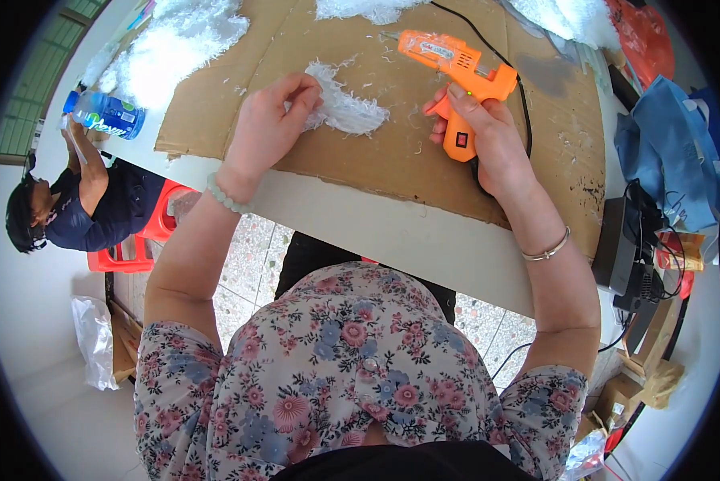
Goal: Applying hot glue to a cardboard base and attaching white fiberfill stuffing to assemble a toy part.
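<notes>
My right hand (488,132) is wrapped round the grip of an orange hot glue gun (438,50). Its nozzle points to the far left, above the cardboard, and a black cord trails behind it. My left hand (273,120) has its thumb and fingertips pinched together on the left end of a piece of white fluffy fabric (348,111). That piece is curved and shaggy, with loose fibres around it, and lies over the cardboard sheet (400,172). The glue gun's tip is apart from the fabric.
More white fluffy material (179,48) lies at the far left, and another heap (568,20) at the far right. A blue-labelled bottle (107,115) stands near the table's left edge. Another person (87,192) sits at left. Blue cloth (668,152) and a dark box (616,244) are at right.
</notes>
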A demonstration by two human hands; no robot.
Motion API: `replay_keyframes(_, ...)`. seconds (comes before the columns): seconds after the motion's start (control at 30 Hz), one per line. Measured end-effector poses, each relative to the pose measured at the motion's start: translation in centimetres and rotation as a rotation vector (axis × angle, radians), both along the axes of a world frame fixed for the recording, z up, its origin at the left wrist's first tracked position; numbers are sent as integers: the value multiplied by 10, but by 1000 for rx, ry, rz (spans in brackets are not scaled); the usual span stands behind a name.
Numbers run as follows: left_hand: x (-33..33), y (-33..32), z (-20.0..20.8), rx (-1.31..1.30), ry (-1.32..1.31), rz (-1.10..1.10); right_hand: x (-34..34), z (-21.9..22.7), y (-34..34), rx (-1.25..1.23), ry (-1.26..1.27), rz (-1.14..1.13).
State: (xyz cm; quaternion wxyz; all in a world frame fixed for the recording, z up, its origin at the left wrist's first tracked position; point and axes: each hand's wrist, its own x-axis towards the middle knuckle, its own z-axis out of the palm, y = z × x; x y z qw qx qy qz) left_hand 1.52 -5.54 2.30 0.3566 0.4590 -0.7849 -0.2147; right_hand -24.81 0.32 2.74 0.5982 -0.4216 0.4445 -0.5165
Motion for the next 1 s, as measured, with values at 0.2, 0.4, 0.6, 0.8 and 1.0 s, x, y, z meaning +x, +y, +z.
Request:
replay_keyframes(0.2, -4, 15, 15, -176, -133, -148, -2, -4, -3, -8, 11, 19)
replay_keyframes(0.4, -15, 24, 8, -372, -268, -264, -1, -2, -1, -2, 1, 1)
replay_keyframes(0.6, -15, 10, 0, -160, -150, -243, -1, -4, -2, 0, 14, 13)
replay_keyframes(0.8, -24, 10, 2, -149, -208, -148, -1, -4, -2, -10, 13, 20)
replay_keyframes(1.0, -19, 9, 0, -69, -75, -50, 1, -6, -4, -9, -1, 12)
